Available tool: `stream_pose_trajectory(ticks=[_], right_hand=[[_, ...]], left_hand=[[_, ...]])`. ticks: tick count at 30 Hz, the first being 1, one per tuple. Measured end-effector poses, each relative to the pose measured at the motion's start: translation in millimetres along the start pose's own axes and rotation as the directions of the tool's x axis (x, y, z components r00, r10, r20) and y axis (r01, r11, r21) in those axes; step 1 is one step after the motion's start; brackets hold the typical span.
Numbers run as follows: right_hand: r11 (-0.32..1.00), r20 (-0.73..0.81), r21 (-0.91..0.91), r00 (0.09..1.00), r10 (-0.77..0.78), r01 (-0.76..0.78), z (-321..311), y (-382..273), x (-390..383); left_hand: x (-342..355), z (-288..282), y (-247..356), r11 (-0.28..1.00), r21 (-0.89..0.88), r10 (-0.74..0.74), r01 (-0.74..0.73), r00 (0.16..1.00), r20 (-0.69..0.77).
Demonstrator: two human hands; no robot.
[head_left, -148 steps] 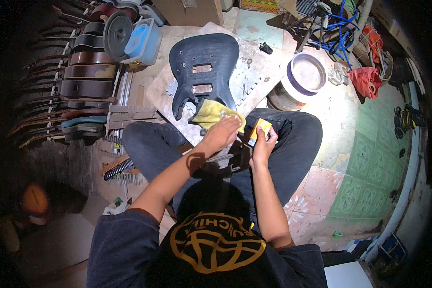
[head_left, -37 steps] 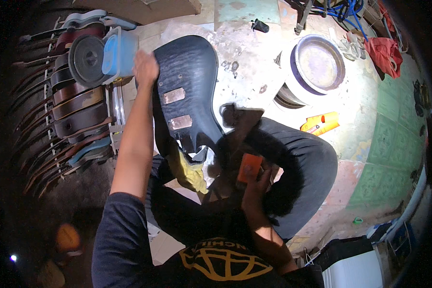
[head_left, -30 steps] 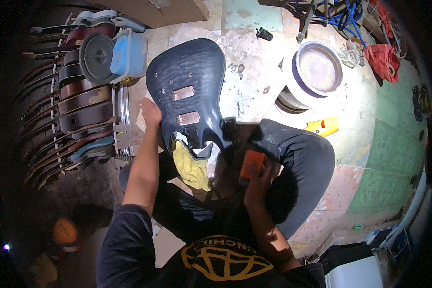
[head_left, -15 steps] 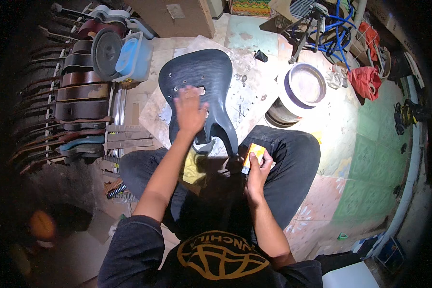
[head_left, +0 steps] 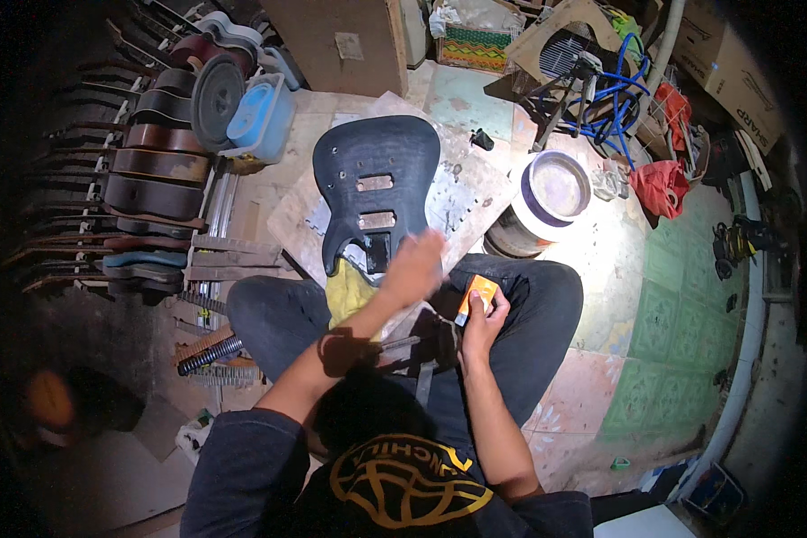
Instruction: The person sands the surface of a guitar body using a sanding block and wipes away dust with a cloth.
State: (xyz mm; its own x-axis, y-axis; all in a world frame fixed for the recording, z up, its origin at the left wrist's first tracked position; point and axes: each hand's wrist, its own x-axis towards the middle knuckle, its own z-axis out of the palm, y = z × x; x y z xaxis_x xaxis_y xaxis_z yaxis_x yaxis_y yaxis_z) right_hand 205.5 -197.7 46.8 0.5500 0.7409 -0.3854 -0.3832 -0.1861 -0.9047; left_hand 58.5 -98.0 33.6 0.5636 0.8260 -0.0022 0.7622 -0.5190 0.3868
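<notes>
A matte dark electric guitar body (head_left: 368,157) with two rectangular cutouts lies face up on a stained light board (head_left: 466,211), its horns toward me. My left hand (head_left: 414,264), smeared by motion, is over the lower right horn; I cannot tell whether its fingers are closed. A yellow cloth (head_left: 348,296) is bunched beneath the horns at the lower left. My right hand (head_left: 485,323) grips a small orange block (head_left: 481,288) with a pale lower end, beside my right thigh.
Guitars (head_left: 152,184) line the left, beside a blue-lidded plastic tub (head_left: 269,125). Round basins (head_left: 556,184) stand right of the board. Tangled blue hose (head_left: 628,94) and red cloth (head_left: 655,188) lie further back right. A cardboard panel (head_left: 332,45) stands behind.
My left hand let go of the yellow cloth earlier, moved to the body's left edge, swept over its middle and is now at the lower right horn. My right hand still holds the block.
</notes>
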Motion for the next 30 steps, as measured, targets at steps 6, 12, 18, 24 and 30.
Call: stream_pose_trajectory(ticks=[6,12,18,24,30], right_hand=[[1.000,0.008,0.029,1.000,0.006,-0.006,6,6,0],[1.000,0.019,0.018,1.000,-0.012,0.011,5,8,2],[1.000,0.030,0.007,0.999,-0.014,0.014,1,14,3],[1.000,-0.001,-0.026,1.000,-0.008,0.008,1,8,4],[0.994,-0.020,-0.108,1.000,-0.011,0.009,0,5,5]], left_hand=[[-5,5,-40,0.967,0.160,-0.167,0.198,0.968,-0.188],[-51,20,29,0.952,0.082,0.272,-0.296,0.937,0.221],[-49,30,7,0.968,-0.025,0.252,-0.251,0.967,0.041],[-14,8,-39,0.972,0.101,-0.188,0.211,0.962,-0.198],[-27,17,2,0.991,0.059,-0.112,0.118,0.990,-0.088]])
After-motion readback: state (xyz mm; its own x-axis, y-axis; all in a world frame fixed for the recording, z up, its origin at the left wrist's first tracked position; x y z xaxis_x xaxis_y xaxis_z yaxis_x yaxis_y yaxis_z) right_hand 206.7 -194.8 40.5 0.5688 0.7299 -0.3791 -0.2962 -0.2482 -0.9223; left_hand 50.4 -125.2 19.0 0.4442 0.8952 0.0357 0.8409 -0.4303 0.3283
